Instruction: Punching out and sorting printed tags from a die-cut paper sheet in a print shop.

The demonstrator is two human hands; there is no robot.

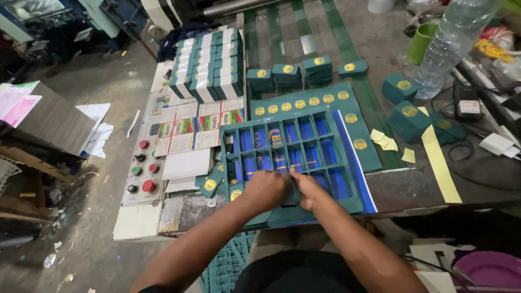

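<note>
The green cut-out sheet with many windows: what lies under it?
Under the green cut-out sheet, a blue printed sheet shows through the windows and along its right edge. Both hands cover the near part.

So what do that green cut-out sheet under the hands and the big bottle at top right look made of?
Green cut-out sheet: looks like thin printed card, matte; clean punched rectangular windows and flat stacked layers suggest die-cut paperboard, though thin plastic can't be ruled out. Bottle: clear plastic, glossy, with ribbed see-through walls. Left hand and right hand pinch the sheet's near part.
</note>
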